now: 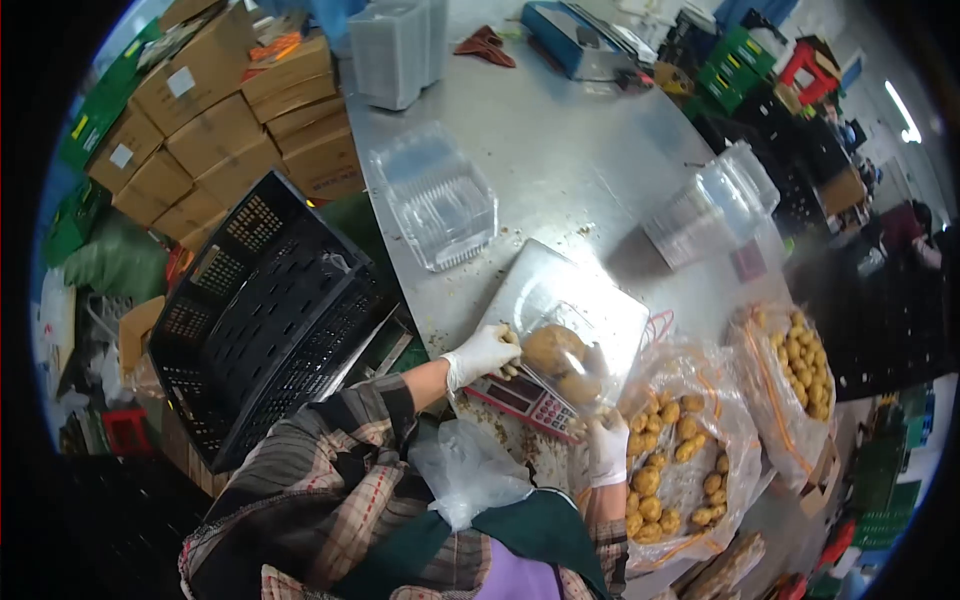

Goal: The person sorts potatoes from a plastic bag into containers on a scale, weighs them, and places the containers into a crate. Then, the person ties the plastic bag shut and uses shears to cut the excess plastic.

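Note:
My left hand [483,357], in a white glove, is closed at the left edge of a clear plastic container [563,385]. My right hand [607,447], gloved too, pinches the container's lower right corner. Inside or just behind the clear plastic show a large potato [553,349] and a second potato [580,388]; glare hides the exact outline. Beneath them lies the shiny plate of a weighing scale [535,275]. The scale's red-edged keypad [545,412] faces me, partly covered by the plastic.
Open bags of potatoes [648,482] [803,362] stand at the right. Nested clear containers [435,200] [710,210] sit on the metal table [550,130]. A black crate [265,310] is at my left, before stacked cardboard boxes [215,130]. A blue box [572,40] lies at the far end.

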`<action>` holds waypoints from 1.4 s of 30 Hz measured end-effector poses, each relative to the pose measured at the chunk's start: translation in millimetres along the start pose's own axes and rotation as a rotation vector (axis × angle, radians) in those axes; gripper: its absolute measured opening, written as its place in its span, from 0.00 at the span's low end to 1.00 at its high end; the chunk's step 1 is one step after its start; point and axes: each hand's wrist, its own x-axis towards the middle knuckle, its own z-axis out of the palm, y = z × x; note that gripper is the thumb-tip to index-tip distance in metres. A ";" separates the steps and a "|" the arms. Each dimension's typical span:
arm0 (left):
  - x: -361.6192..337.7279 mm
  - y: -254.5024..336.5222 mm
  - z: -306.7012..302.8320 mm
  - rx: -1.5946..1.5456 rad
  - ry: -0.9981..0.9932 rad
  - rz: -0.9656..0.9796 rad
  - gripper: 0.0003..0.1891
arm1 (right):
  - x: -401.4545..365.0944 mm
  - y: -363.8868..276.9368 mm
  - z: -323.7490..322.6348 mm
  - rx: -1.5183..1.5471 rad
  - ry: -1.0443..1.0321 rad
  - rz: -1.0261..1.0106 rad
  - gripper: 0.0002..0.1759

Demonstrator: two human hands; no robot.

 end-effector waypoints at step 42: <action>-10.8 74.6 -313.1 0.590 1.510 0.926 0.14 | -25.0 -22.6 125.9 -0.391 -0.190 -0.102 0.16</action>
